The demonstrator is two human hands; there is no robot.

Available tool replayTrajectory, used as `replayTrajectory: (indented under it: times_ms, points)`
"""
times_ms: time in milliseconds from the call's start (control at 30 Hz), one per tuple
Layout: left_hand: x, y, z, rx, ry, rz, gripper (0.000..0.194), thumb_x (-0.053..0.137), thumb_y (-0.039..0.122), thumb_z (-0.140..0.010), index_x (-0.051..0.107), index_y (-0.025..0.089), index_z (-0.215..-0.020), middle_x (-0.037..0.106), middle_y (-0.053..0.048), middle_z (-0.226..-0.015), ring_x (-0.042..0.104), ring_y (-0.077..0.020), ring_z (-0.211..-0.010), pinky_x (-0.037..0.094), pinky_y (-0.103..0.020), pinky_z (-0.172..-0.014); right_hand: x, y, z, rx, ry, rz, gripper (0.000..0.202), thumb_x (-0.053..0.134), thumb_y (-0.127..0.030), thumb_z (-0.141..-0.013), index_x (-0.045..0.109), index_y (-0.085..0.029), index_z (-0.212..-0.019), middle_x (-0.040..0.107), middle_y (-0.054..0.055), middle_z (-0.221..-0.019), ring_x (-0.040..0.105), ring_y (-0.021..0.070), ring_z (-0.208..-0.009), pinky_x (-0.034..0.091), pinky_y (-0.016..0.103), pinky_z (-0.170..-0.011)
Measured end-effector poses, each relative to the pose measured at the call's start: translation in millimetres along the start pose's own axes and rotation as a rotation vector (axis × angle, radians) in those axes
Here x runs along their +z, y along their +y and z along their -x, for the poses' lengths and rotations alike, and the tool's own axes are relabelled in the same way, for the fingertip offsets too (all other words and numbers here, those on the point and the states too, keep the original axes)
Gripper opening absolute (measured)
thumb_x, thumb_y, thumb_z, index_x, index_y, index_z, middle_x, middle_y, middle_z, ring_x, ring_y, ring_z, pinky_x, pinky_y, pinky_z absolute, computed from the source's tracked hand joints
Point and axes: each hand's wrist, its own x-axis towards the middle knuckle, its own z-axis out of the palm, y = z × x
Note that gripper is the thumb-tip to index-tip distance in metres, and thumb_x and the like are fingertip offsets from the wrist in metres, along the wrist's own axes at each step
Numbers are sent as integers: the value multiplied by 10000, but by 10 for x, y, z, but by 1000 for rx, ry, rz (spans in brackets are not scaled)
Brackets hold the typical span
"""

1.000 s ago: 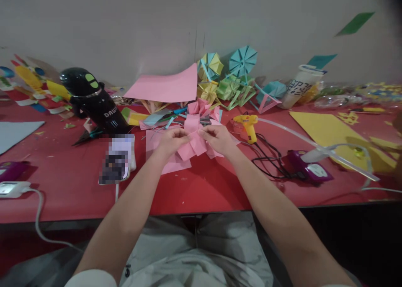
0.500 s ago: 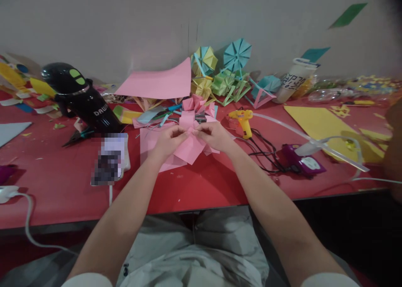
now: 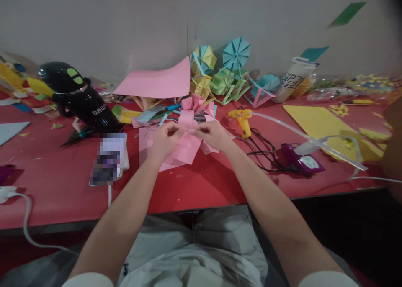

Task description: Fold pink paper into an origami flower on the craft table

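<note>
A sheet of pink paper (image 3: 187,150) sits between my two hands, its lower end angled toward me. My left hand (image 3: 167,139) pinches it from the left, thumb and forefinger together. From the right, my right hand (image 3: 211,134) pinches the same paper close to the left fingertips. Other pink sheets (image 3: 147,144) lie under my hands on the red table. Just behind them are folded pink paper pieces (image 3: 196,105). To the right of my right hand rests a yellow glue gun (image 3: 241,119). The exact fold between my fingertips is too small to make out.
At left stand a black tumbler (image 3: 83,98) and a phone (image 3: 109,159) on a cable. Folded paper lanterns (image 3: 237,55) line the wall beside a white cup (image 3: 293,80). A purple power socket (image 3: 301,159) and yellow paper (image 3: 314,119) lie at right.
My hands stay at the same spot with fingertips on the pink paper; the fingers have shifted only slightly. The whole view has drifted a little.
</note>
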Motion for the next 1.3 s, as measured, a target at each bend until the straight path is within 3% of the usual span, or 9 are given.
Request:
replayTrajectory:
  times_ms: [167, 300, 467, 667, 733, 867, 1100, 1300]
  points:
    - [-29, -49, -18, 53, 80, -12, 120, 630, 271, -747, 580, 193, -670, 535, 25, -651, 465, -121, -624, 367, -259, -624, 4, 9, -2, 13, -46, -18, 417, 626, -563, -795, 671, -161, -693, 623, 22, -652, 514, 126, -618, 396, 265, -594]
    - [-41, 3, -13, 40, 21, 1, 136, 642, 315, -748, 601, 194, -701, 578, 10, -713, 508, -137, -687, 394, -263, -666, -46, 21, 7, 25, -85, -25, 428, 625, -575, -790, 637, -170, -656, 599, 17, -609, 525, 129, -593, 413, 272, -585]
    - [-71, 23, -11, -14, -112, -13, 221, 654, 382, -761, 641, 183, -665, 578, -2, -682, 498, -139, -656, 381, -273, -640, -78, 67, -2, 89, 45, -165, 423, 613, -586, -789, 576, -182, -671, 585, 24, -642, 541, 136, -612, 464, 291, -616]
    - [-88, -7, 6, -61, -144, -74, 259, 676, 376, -759, 630, 177, -599, 516, 20, -587, 432, -105, -560, 329, -252, -545, -51, 29, -5, -48, 16, -42, 325, 709, -475, -727, 601, -179, -807, 608, 22, -796, 519, 148, -731, 437, 283, -681]
    - [-76, -9, 9, -118, -120, -51, 251, 716, 382, -724, 634, 179, -602, 537, 16, -595, 458, -107, -570, 354, -248, -548, -25, 18, -3, -94, 47, 33, 247, 688, -404, -749, 595, -179, -786, 600, 14, -773, 510, 149, -731, 422, 283, -700]
    - [-13, -41, 5, -357, -77, 238, 249, 811, 359, -601, 694, 176, -722, 641, -21, -710, 578, -142, -659, 475, -275, -622, 46, 14, 16, -109, 129, 114, 127, 628, -297, -765, 597, -183, -811, 624, 16, -799, 530, 160, -747, 418, 284, -719]
    - [53, -41, -12, -572, 32, 468, 259, 840, 303, -582, 677, 150, -714, 675, -60, -732, 655, -183, -737, 549, -329, -701, 160, 8, 54, -132, 148, 169, 223, 559, -212, -763, 645, -203, -968, 687, 36, -963, 594, 190, -874, 448, 305, -818]
    - [45, -51, 0, -582, 56, 527, 231, 822, 287, -618, 669, 152, -726, 683, -58, -758, 658, -172, -719, 568, -350, -723, 171, 19, 50, -138, 144, 260, 305, 539, -161, -760, 657, -194, -1040, 696, 57, -1024, 615, 203, -906, 464, 308, -832]
